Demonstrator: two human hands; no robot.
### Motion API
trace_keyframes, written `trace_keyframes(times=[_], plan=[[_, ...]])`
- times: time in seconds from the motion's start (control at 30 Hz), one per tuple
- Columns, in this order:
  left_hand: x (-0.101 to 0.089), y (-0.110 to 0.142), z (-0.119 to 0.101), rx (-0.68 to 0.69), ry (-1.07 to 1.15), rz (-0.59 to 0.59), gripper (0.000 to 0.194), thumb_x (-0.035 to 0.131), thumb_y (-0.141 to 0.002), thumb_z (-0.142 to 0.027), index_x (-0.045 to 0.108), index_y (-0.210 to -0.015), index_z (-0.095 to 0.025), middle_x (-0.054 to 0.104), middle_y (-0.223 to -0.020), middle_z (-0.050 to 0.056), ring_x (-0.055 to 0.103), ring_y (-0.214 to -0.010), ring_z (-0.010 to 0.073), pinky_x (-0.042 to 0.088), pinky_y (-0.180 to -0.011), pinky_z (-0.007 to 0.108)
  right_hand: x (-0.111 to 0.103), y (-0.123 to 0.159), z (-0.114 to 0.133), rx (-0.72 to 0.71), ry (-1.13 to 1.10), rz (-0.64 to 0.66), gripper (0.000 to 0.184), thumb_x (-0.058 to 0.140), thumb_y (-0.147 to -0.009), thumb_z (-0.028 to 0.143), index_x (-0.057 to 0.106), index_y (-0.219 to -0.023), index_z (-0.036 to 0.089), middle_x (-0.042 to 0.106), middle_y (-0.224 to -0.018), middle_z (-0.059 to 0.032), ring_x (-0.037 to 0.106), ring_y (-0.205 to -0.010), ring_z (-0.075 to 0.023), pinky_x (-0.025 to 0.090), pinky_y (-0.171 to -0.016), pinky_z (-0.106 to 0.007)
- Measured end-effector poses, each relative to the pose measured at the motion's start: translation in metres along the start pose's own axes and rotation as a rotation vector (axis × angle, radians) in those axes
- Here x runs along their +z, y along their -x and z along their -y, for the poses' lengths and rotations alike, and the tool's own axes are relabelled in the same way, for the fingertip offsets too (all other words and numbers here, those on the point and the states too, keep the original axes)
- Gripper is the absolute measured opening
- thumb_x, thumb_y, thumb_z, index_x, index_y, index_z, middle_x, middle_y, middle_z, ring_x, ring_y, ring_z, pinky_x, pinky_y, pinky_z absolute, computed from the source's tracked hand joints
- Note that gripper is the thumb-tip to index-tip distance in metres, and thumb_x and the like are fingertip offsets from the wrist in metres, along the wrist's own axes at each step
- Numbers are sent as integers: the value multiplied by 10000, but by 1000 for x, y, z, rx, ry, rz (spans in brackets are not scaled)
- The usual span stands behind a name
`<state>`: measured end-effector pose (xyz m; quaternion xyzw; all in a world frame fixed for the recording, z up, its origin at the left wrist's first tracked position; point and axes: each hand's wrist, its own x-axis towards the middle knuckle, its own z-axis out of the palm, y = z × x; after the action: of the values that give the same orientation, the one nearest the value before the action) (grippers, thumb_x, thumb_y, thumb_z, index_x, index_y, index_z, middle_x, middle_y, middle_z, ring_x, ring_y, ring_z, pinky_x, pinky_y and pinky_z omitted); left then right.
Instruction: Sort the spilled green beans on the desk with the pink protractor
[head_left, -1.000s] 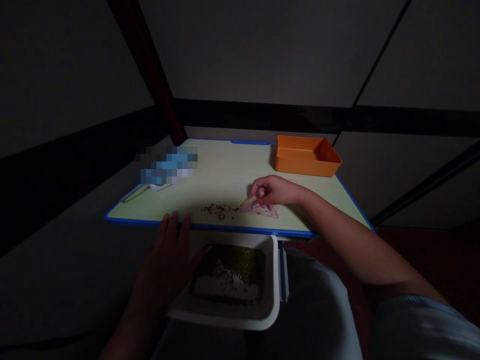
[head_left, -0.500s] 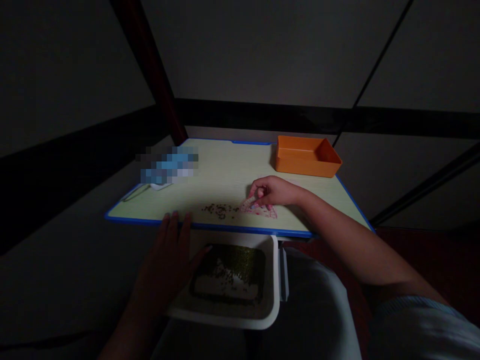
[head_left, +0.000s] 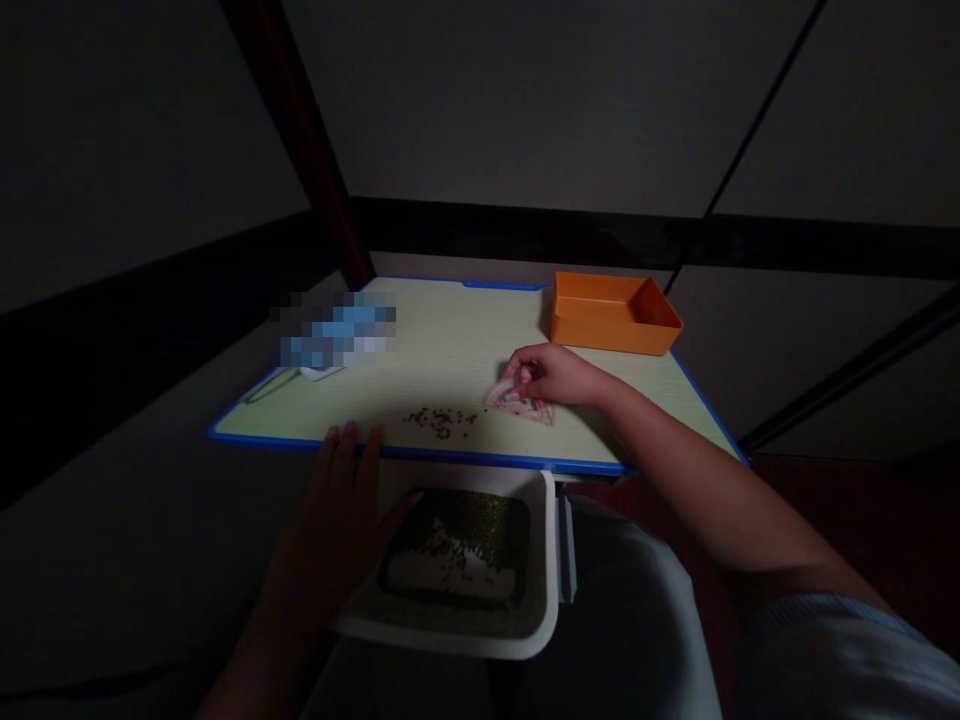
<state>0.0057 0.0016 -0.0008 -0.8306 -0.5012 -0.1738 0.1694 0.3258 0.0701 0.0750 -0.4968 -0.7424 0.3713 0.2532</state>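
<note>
My right hand [head_left: 550, 375] rests on a small pale table with a blue rim [head_left: 420, 452], its fingers pinched on a pink triangular ruler [head_left: 525, 406] that lies flat there. A little heap of dark seeds [head_left: 441, 418] is scattered just left of the ruler. My left hand [head_left: 335, 520] lies flat with fingers stretched out, on the left rim of a white tray [head_left: 544, 600] held below the table's near edge; its fingertips reach the blue rim. The tray holds a layer of small green grains [head_left: 480, 520].
An orange box [head_left: 611, 312] stands open at the table's far right corner. A blurred blue and white object [head_left: 335, 330] sits at the far left over a small white thing. Dark walls and a dark post surround the table. Pale clothing covers my lap.
My right hand has drawn the pink ruler slightly back and to the right, away from the seeds. The left hand and the tray have stayed put.
</note>
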Motion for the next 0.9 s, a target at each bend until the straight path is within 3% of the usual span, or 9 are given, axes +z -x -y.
trace_keyframes(times=[0.4,0.9], plan=[[-1,0,0,0,33,-4,892,341,-786,-682,275,-1404,-43,299,-1470,300,236,-1406,396,339,-1074,540,4,2,8,21,-88,150,215,692,-692,126,578,-873,145,506,-566,87,520,-447,-78,400,-476,-220],[-1,-1,-1,25,-7,-4,881,357,-791,-661,288,-1394,-23,324,-1436,323,250,-1397,406,329,-1087,521,10,-1,8,-8,-34,49,213,699,-715,152,589,-897,135,509,-554,76,518,-432,-87,380,-444,-222]])
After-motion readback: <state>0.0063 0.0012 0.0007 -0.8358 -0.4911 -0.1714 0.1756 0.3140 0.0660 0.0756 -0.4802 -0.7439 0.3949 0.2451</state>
